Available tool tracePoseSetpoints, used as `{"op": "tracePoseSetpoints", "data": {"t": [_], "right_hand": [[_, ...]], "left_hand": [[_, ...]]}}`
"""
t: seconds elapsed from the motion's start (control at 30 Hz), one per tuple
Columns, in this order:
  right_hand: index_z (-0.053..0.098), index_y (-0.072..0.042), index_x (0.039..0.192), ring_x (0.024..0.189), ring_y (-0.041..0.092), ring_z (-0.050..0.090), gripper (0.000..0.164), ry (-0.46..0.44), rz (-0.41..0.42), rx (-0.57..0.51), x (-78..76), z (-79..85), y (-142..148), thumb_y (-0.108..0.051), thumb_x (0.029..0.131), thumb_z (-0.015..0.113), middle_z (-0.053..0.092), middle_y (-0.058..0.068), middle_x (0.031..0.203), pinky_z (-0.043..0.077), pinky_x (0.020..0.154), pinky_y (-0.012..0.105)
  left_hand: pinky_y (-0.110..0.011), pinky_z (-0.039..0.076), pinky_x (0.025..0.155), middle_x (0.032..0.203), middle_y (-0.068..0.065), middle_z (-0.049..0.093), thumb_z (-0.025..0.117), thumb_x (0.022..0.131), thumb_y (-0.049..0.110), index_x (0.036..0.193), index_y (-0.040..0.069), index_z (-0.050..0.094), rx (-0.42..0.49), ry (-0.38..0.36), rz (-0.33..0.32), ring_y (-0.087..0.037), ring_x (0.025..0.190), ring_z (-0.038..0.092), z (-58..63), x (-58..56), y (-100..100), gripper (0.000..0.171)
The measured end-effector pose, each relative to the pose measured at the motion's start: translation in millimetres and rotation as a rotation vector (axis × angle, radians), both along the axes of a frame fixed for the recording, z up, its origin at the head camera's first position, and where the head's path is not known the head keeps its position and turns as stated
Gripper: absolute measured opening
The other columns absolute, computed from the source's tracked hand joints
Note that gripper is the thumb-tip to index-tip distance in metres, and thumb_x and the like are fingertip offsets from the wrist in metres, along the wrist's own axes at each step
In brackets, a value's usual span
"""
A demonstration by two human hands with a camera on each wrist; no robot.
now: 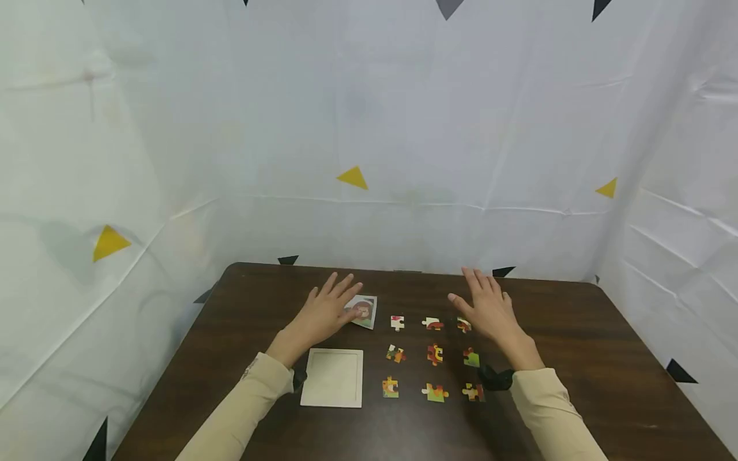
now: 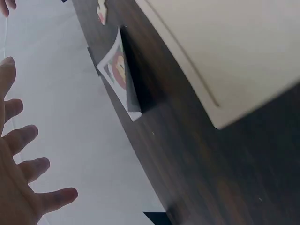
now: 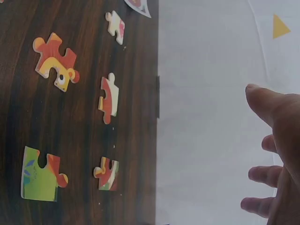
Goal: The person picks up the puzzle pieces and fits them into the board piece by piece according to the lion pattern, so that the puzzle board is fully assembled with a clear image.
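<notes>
Several loose jigsaw pieces (image 1: 435, 354) lie in rows on the dark table, apart from one another. Left of them is a pale square puzzle frame (image 1: 332, 379), its inside bare. A curled picture card (image 1: 366, 312) lies behind the frame, partly hidden by my left hand (image 1: 320, 318), which hovers with fingers spread and holds nothing. My right hand (image 1: 490, 308) is held up over the right end of the rows, fingers straight and nothing in it. In the right wrist view, a green piece (image 3: 41, 176) and an orange piece with an eye (image 3: 57, 61) lie below that hand.
The dark wooden table (image 1: 576, 358) has rounded far corners. A white cloth (image 1: 403, 115) with yellow and black triangles hangs behind it and at both sides. Dark bands (image 1: 494, 378) circle the wrists.
</notes>
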State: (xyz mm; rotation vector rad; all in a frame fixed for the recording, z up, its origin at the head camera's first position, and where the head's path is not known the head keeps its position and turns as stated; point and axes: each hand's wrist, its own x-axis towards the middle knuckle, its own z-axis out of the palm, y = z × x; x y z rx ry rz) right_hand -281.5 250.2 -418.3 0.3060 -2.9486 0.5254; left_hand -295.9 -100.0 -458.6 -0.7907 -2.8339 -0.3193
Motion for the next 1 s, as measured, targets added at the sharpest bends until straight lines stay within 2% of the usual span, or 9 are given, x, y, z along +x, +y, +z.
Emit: {"op": "tracePoseSetpoints", "data": {"t": [0.17, 0.37, 0.57, 0.73, 0.9, 1.0], "right_hand": [[0.017, -0.009, 0.154, 0.140, 0.052, 0.010, 0.076, -0.002, 0.017, 0.004, -1.9, 0.4, 0, -0.049, 0.098, 0.048, 0.016, 0.025, 0.156, 0.012, 0.101, 0.076], [0.020, -0.008, 0.154, 0.140, 0.050, 0.013, 0.072, -0.021, 0.048, -0.003, -5.5, -3.3, -3, -0.044, 0.099, 0.051, 0.016, 0.024, 0.156, 0.014, 0.101, 0.075], [0.021, -0.008, 0.153, 0.139, 0.051, 0.015, 0.070, -0.037, 0.086, -0.012, -7.9, -8.8, -9, -0.039, 0.099, 0.052, 0.017, 0.023, 0.156, 0.017, 0.101, 0.075], [0.022, -0.007, 0.153, 0.139, 0.051, 0.014, 0.069, -0.054, 0.110, -0.019, -6.7, -11.3, -11, -0.036, 0.099, 0.054, 0.017, 0.024, 0.156, 0.017, 0.100, 0.075], [0.022, -0.008, 0.153, 0.138, 0.051, 0.017, 0.069, -0.049, 0.141, 0.003, -7.8, -12.2, -12, -0.037, 0.099, 0.053, 0.019, 0.024, 0.155, 0.019, 0.100, 0.075], [0.022, -0.007, 0.153, 0.138, 0.051, 0.018, 0.069, -0.048, 0.160, 0.003, -8.5, -13.2, -15, -0.036, 0.099, 0.054, 0.020, 0.025, 0.155, 0.020, 0.100, 0.074]], "left_hand": [[-0.064, 0.030, 0.104, 0.156, -0.008, 0.029, 0.049, 0.098, 0.048, 0.150, 0.020, 0.035, 0.018, -0.053, -0.021, -0.035, 0.144, 0.020, 0.2, 13.0, -16, 0.061], [-0.063, 0.037, 0.099, 0.150, -0.012, 0.040, 0.052, 0.098, 0.045, 0.144, 0.013, 0.045, 0.039, -0.110, -0.054, -0.037, 0.139, 0.033, -3.0, 38.6, -34, 0.057], [-0.059, 0.044, 0.094, 0.144, -0.012, 0.047, 0.059, 0.094, 0.043, 0.141, 0.014, 0.050, 0.036, -0.091, -0.083, -0.034, 0.131, 0.045, -13.0, 59.3, -55, 0.056], [-0.059, 0.045, 0.092, 0.141, -0.007, 0.052, 0.066, 0.090, 0.041, 0.137, 0.016, 0.056, 0.040, -0.077, -0.124, -0.031, 0.131, 0.046, -23.5, 68.8, -72, 0.054], [-0.061, 0.046, 0.090, 0.141, -0.004, 0.053, 0.070, 0.085, 0.043, 0.133, 0.016, 0.060, 0.038, -0.100, -0.153, -0.030, 0.132, 0.045, -29.4, 76.7, -84, 0.055], [-0.057, 0.049, 0.088, 0.142, -0.004, 0.052, 0.072, 0.082, 0.046, 0.133, 0.016, 0.060, 0.024, -0.116, -0.166, -0.029, 0.132, 0.045, -31.4, 79.9, -90, 0.060]]}}
